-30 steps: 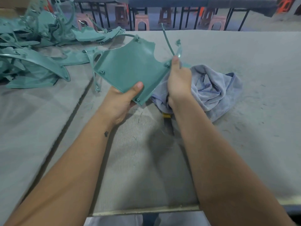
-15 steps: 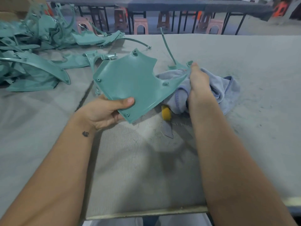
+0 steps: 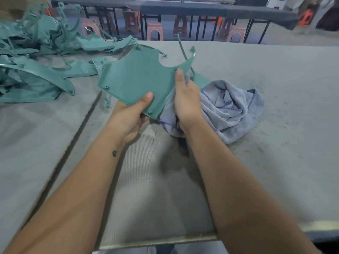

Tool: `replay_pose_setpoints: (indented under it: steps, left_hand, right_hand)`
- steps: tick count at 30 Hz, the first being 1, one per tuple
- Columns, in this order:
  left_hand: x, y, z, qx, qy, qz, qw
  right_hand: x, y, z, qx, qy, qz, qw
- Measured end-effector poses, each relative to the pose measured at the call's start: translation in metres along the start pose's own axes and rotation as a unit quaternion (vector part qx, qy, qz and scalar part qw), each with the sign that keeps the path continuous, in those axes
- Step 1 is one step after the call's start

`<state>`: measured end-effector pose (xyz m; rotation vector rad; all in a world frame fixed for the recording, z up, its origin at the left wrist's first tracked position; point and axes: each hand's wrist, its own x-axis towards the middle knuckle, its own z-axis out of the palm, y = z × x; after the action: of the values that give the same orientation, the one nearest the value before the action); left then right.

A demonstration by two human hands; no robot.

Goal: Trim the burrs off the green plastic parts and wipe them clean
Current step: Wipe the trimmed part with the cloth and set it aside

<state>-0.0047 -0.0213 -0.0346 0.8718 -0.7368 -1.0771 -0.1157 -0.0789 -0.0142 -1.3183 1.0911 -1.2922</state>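
A heap of green plastic parts (image 3: pixel 34 70) lies at the far left of the grey desk (image 3: pixel 275 125). Nearer the middle, the left hand (image 3: pixel 131 116) holds one flat green panel (image 3: pixel 139 79) tilted above the desk — its grip pinches the panel's near edge, thumb on top. The right hand (image 3: pixel 185 99) takes the panel's right edge, thumb pressed on its face, fingers curled behind into a lavender cloth (image 3: pixel 229 107) — the cloth bunches on the desk just right of the panel.
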Motion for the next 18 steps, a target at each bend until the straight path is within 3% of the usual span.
replay_pose_setpoints:
  steps: [3,6,8,9,11,14,18]
  left_hand:
    - [0.002,0.004,-0.002,0.048,0.036,0.022,0.998]
    - [0.011,0.011,-0.008,0.085,0.164,0.052,0.982]
    - [0.011,0.013,-0.015,0.220,0.235,0.116,0.939]
    - [0.008,0.012,-0.018,0.283,0.230,0.162,0.917]
    - [0.004,0.005,-0.018,0.350,0.127,0.205,0.905]
    - [0.001,-0.003,-0.013,0.441,-0.086,0.137,0.883]
    - [0.008,-0.003,-0.016,0.576,-0.165,0.142,0.788]
  right_hand:
    - [0.003,0.005,0.000,-0.020,0.040,-0.025,0.999]
    - [0.008,0.008,-0.009,-0.046,0.094,-0.011,0.994]
    - [0.012,0.008,-0.015,-0.053,0.116,0.011,0.992]
    - [0.014,0.008,-0.016,-0.060,0.120,0.017,0.991]
    - [0.015,0.009,-0.014,-0.091,0.116,0.018,0.989]
    - [0.010,0.009,-0.011,-0.093,0.087,-0.006,0.992]
    - [0.007,0.005,-0.016,0.031,0.017,0.033,0.999]
